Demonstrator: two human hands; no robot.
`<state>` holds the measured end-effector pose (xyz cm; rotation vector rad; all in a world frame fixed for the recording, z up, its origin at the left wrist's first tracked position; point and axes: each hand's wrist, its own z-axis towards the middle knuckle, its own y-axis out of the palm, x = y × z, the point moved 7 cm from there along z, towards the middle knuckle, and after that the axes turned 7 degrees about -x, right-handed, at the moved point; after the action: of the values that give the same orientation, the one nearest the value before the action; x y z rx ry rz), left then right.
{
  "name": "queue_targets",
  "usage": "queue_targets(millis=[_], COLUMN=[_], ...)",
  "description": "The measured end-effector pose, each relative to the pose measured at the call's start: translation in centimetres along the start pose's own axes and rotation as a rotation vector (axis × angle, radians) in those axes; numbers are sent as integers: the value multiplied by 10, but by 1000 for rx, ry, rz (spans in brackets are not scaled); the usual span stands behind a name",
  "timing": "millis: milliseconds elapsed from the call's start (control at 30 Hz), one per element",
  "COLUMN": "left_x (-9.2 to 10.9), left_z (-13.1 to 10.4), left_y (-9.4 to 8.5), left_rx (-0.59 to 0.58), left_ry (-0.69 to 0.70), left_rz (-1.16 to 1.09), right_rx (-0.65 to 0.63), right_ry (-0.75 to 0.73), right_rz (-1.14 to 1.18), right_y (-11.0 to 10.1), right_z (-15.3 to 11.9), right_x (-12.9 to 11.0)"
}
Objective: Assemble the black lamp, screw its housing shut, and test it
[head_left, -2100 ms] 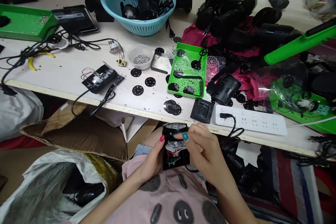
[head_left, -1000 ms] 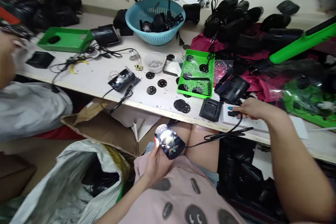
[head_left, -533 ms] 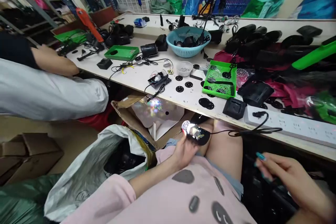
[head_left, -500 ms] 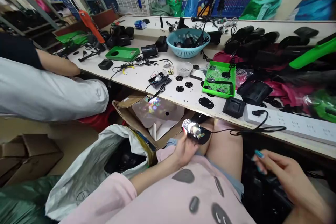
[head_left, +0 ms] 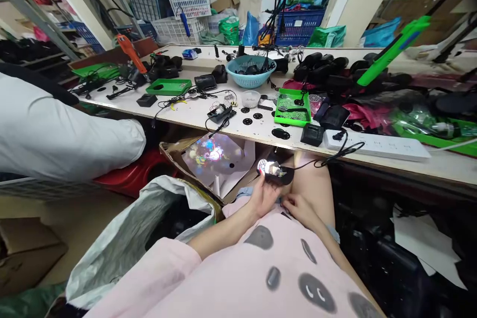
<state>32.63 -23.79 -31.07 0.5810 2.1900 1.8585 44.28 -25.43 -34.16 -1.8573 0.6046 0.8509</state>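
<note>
My left hand [head_left: 264,195] is closed around a small black projector lamp [head_left: 280,175], held above my lap with its casing open. The lamp is lit at its perforated front end, and a cable runs from it towards the white power strip [head_left: 387,146]. Coloured spots of light fall on a white sheet [head_left: 199,156] inside the cardboard box [head_left: 175,159] under the bench. My right hand [head_left: 301,208] rests by my thigh, just below the lamp, with its fingers curled together. Whatever it may hold is hidden.
Before me on the bench [head_left: 227,131] stand a green tray [head_left: 292,120], a blue basket [head_left: 249,79] and another opened black unit [head_left: 221,113]. A green electric screwdriver [head_left: 391,54] hangs at the right. At left, a white sack [head_left: 112,238] gapes below a co-worker's leg [head_left: 74,119].
My right hand has come in from the far right to my lap, and its fingers have curled. My left hand still holds the lit lamp. The view has shifted, and the coloured spots look broader.
</note>
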Motion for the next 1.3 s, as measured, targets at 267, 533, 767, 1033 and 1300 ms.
queue_targets(millis=[267, 533, 767, 1033, 1300], left_x=[-2, -2, -2, -2, 10], left_z=[-5, -8, -8, -8, -3], left_y=[0, 0, -2, -7, -11], left_rx=[-4, -17, -13, -5, -51], left_ry=[-4, 4, -1, 17, 80], left_rz=[-7, -15, -17, -16, 128], right_rx=[68, 73, 75, 90, 79], right_ry=[-21, -50, -60, -50, -76], right_rz=[-82, -68, -54, -80, -100], right_y=[-4, -1, -1, 0, 12], right_z=[-7, -7, -7, -10, 11], right_x=[2, 6, 6, 1, 13])
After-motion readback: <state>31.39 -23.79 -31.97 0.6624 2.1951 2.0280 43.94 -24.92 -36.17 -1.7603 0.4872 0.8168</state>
